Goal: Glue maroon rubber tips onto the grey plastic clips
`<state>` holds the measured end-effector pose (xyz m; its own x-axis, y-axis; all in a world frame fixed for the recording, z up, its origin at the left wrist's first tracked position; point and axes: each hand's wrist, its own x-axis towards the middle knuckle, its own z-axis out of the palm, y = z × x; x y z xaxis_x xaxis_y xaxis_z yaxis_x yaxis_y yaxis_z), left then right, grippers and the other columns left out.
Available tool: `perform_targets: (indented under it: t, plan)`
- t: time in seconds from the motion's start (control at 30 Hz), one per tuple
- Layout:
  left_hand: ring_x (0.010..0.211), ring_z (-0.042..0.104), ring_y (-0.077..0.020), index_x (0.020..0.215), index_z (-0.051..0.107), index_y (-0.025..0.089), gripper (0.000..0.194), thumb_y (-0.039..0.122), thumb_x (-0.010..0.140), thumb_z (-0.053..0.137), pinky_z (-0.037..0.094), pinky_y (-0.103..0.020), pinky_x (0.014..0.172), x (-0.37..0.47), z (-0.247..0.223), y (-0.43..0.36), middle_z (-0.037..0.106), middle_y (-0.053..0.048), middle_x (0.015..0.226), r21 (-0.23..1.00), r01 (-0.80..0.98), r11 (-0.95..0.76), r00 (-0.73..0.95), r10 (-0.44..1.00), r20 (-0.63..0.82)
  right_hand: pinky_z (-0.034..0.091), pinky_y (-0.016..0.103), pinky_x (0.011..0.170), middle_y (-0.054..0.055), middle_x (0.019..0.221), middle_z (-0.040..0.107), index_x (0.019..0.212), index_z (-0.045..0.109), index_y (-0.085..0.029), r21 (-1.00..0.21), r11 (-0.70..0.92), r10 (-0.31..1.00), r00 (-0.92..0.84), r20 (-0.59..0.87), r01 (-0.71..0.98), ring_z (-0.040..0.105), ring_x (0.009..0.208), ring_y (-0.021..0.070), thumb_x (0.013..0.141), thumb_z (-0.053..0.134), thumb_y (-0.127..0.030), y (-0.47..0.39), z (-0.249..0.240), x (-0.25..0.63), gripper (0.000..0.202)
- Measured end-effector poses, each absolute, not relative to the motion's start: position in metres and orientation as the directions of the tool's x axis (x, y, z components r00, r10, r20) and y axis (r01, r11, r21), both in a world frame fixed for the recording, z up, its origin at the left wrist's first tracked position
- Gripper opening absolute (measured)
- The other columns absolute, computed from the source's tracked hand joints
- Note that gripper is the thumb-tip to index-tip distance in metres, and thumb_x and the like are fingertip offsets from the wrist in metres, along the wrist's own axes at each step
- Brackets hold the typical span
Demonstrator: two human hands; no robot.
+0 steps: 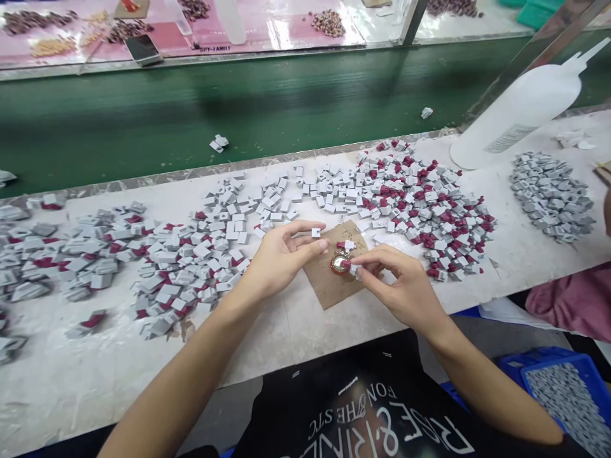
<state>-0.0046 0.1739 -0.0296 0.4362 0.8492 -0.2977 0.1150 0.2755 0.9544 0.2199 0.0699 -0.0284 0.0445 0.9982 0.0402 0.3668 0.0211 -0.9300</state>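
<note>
My left hand (286, 251) is closed in a pinch, with a small grey plastic piece (316, 233) at its fingertips. In my right hand (398, 273), thumb and forefinger grip a maroon-and-grey plastic piece (352, 268). Its maroon end is over a small round cap (338, 263) with a shiny inside, and I cannot tell whether they touch. Beneath both lies a square of brown cardboard (324, 289). Another maroon-and-grey piece (345, 245) rests on that card, just beyond the cap.
Maroon-and-grey pieces (429, 203) lie heaped to the right, with more pieces (176, 273) spread leftward. A white squeeze bottle (518, 111) stands by a grey pile (551, 194). Behind runs a green conveyor belt (305, 105). A blue crate (592, 375) sits below the table at right.
</note>
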Motion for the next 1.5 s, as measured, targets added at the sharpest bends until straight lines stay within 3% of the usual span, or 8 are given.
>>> perform_targets:
  t: [0.1, 0.27, 0.37, 0.47, 0.63, 0.93, 1.2, 1.5]
  plan:
    - [0.104, 0.085, -0.0287, 0.121, 0.080, 0.018, 0.040, 0.043, 0.092, 0.092, 0.069, -0.047, 0.103, -0.005, -0.030, 0.174, 0.088, -0.013, 0.109, 0.964, 0.124, 0.236, 0.452, 0.851, -0.267, 0.065, 0.037, 0.074, 0.007, 0.102, 0.084, 0.107, 0.088, -0.027, -0.954, -0.018, 0.996, 0.087, 0.008, 0.300, 0.075, 0.085, 0.0212, 0.101, 0.079, -0.028, 0.071, -0.030, 0.222, 0.011]
    - [0.085, 0.082, -0.0247, 0.107, 0.078, 0.019, 0.041, 0.045, 0.083, 0.099, 0.072, -0.043, 0.087, 0.002, -0.023, 0.174, 0.086, -0.011, 0.102, 0.973, 0.062, 0.222, 0.391, 0.892, -0.228, 0.072, 0.043, 0.081, 0.004, 0.102, 0.084, 0.104, 0.086, -0.029, -0.997, -0.075, 0.979, 0.189, -0.079, -0.030, 0.082, 0.086, 0.0240, 0.095, 0.089, -0.041, 0.083, -0.033, 0.230, 0.016]
    - [0.088, 0.081, -0.0242, 0.100, 0.078, 0.021, 0.034, 0.041, 0.083, 0.098, 0.071, -0.041, 0.087, 0.010, -0.015, 0.175, 0.085, -0.008, 0.102, 0.978, 0.077, 0.193, 0.402, 0.892, -0.207, 0.071, 0.050, 0.097, 0.003, 0.109, 0.084, 0.104, 0.082, -0.030, -0.991, -0.070, 0.976, 0.197, -0.092, -0.115, 0.084, 0.099, 0.0265, 0.093, 0.089, -0.046, 0.094, -0.033, 0.235, 0.021]
    - [0.090, 0.081, -0.0237, 0.103, 0.080, 0.021, 0.028, 0.039, 0.087, 0.094, 0.070, -0.040, 0.087, 0.019, -0.007, 0.175, 0.085, -0.007, 0.103, 0.984, 0.075, 0.161, 0.445, 0.878, -0.178, 0.067, 0.055, 0.109, 0.004, 0.115, 0.084, 0.108, 0.080, -0.031, -0.991, -0.070, 0.981, 0.172, -0.090, -0.117, 0.083, 0.113, 0.0292, 0.095, 0.086, -0.051, 0.102, -0.032, 0.238, 0.025]
    - [0.105, 0.082, -0.0250, 0.109, 0.083, 0.021, 0.034, 0.040, 0.085, 0.097, 0.068, -0.040, 0.099, 0.034, -0.006, 0.173, 0.086, -0.008, 0.110, 0.986, -0.014, 0.167, 0.467, 0.873, -0.141, 0.066, 0.054, 0.111, 0.005, 0.117, 0.085, 0.108, 0.080, -0.030, -0.988, -0.040, 0.972, 0.225, -0.073, -0.148, 0.081, 0.115, 0.0293, 0.092, 0.088, -0.046, 0.105, -0.031, 0.235, 0.024]
    - [0.107, 0.083, -0.0278, 0.107, 0.083, 0.022, 0.043, 0.048, 0.078, 0.102, 0.070, -0.043, 0.099, 0.038, -0.013, 0.175, 0.087, -0.009, 0.110, 0.969, -0.055, 0.241, 0.452, 0.871, -0.191, 0.068, 0.050, 0.105, 0.006, 0.113, 0.085, 0.105, 0.083, -0.029, -0.986, -0.058, 0.962, 0.255, -0.097, -0.156, 0.080, 0.111, 0.0282, 0.089, 0.091, -0.045, 0.106, -0.034, 0.234, 0.024]
    - [0.105, 0.083, -0.0276, 0.103, 0.083, 0.022, 0.042, 0.043, 0.074, 0.105, 0.069, -0.044, 0.100, 0.038, -0.016, 0.178, 0.088, -0.008, 0.106, 0.959, -0.097, 0.265, 0.463, 0.865, -0.193, 0.070, 0.047, 0.100, 0.006, 0.113, 0.086, 0.108, 0.086, -0.029, -1.000, 0.005, 0.978, 0.208, 0.001, -0.019, 0.082, 0.109, 0.0274, 0.097, 0.086, -0.046, 0.107, -0.032, 0.233, 0.020]
    - [0.103, 0.083, -0.0273, 0.104, 0.085, 0.022, 0.037, 0.044, 0.079, 0.102, 0.069, -0.044, 0.099, 0.033, -0.018, 0.184, 0.087, -0.009, 0.107, 0.972, -0.042, 0.231, 0.496, 0.849, -0.180, 0.071, 0.046, 0.093, 0.005, 0.107, 0.088, 0.105, 0.089, -0.029, -0.993, -0.038, 0.985, 0.162, -0.055, -0.109, 0.084, 0.102, 0.0264, 0.094, 0.090, -0.043, 0.114, -0.031, 0.235, 0.019]
